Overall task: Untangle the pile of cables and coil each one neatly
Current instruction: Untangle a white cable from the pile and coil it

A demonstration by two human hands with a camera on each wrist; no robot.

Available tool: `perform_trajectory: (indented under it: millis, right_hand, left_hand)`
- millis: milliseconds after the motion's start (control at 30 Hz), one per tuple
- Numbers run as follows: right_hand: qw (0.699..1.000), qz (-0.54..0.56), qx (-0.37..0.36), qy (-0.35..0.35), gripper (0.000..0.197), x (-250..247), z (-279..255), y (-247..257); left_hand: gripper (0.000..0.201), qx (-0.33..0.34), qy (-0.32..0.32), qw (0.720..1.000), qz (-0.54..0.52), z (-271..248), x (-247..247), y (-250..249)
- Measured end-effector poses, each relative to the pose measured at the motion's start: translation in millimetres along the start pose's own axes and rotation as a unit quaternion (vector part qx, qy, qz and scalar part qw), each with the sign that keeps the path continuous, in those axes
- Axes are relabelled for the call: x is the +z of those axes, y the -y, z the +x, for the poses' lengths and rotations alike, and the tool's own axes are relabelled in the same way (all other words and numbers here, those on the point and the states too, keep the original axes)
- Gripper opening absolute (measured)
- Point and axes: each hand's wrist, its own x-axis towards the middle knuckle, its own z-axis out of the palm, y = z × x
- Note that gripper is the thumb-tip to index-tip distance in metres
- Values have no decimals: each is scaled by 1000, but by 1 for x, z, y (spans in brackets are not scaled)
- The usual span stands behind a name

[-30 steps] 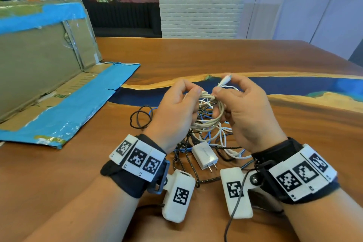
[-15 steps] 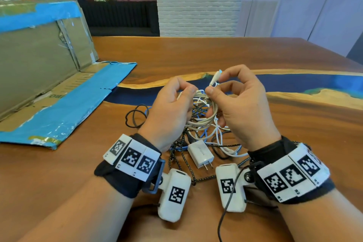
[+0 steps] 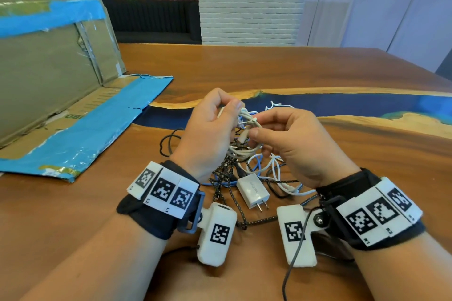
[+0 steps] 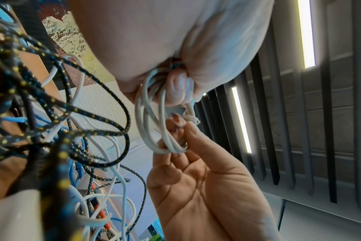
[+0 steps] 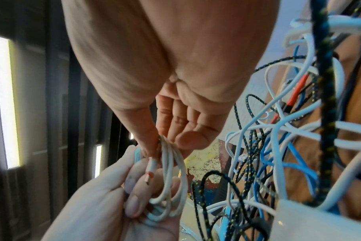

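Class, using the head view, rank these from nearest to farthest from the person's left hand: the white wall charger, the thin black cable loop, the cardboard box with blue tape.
From the left hand:
1. Thin black cable loop, on the table just left of the hand.
2. White wall charger, below the hand, toward the wrists.
3. Cardboard box, far left.

Head view: left hand [image 3: 208,129] and right hand [image 3: 293,144] cover most of the white coil [image 3: 247,127], and where its loops run behind the fingers can't be traced. Cable pile [image 3: 252,173] on the bench [image 3: 318,68] is partly hidden under both hands; lettering on the charger [image 3: 253,189] too small to read. Wrist views: near braided cable [image 4: 31,163] blurred and cut by the left edge, cardboard box [image 3: 49,68] cut off left in the head view.
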Motion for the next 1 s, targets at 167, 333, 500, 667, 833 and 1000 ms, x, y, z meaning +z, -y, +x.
perform_trajectory:
  millis: [167, 333, 500, 667, 833, 1000]
  right_hand:
    - [993, 113, 27, 35, 19, 2, -1, 3]
    - [993, 104, 14, 56, 30, 4, -1, 4]
    - [998, 10, -35, 59, 29, -5, -1, 6]
    - [998, 0, -31, 58, 29, -11, 0, 5]
    - [998, -37, -45, 37, 28, -10, 1, 2]
    - [996, -55, -52, 52, 20, -11, 3, -2]
  left_hand:
    - [21, -1, 21, 999, -40, 1, -1, -2]
    - [20, -25, 35, 996, -74, 0, -1, -2]
    - [21, -45, 26, 991, -120, -1, -1, -6]
    - [18, -57, 12, 990, -126, 0, -2, -7]
    - [18, -74, 23, 991, -107, -2, 1, -8]
    - [16, -87, 38, 988, -126, -2, 1, -11]
